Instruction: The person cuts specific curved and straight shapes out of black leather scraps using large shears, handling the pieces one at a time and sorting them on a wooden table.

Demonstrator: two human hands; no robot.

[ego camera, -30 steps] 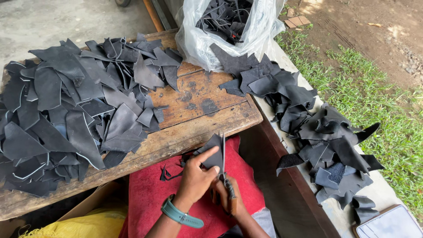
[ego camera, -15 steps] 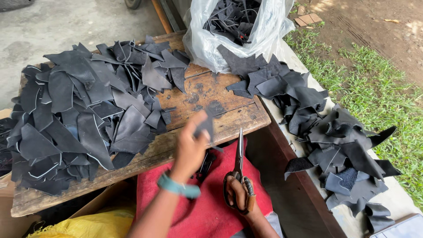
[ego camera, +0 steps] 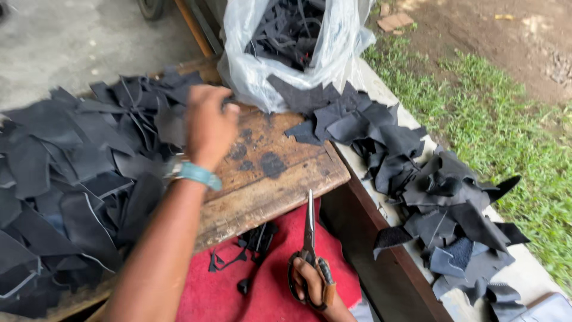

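My left hand (ego camera: pixel 210 126), with a teal wristband, reaches out over the wooden table (ego camera: pixel 271 185) to the edge of the pile of dark leather pieces (ego camera: pixel 77 167). Its fingers are curled at the pile's right side; whether it grips a piece is not visible. My right hand (ego camera: pixel 313 285) is low over the red cloth (ego camera: pixel 262 292) on my lap and holds a pair of scissors (ego camera: pixel 309 229) with the blades shut, pointing up toward the table edge. Small black offcuts (ego camera: pixel 247 250) lie on the red cloth.
A clear plastic bag (ego camera: pixel 286 53) full of dark scraps stands at the table's far side. Another heap of dark leather pieces (ego camera: pixel 417 179) lies along a pale ledge on the right. Grass (ego camera: pixel 512 137) and bare soil are beyond it.
My left hand has moved from my lap, where it held a piece against the scissors, up and forward to the leather pile. The right hand has lowered the scissors and kept them upright.
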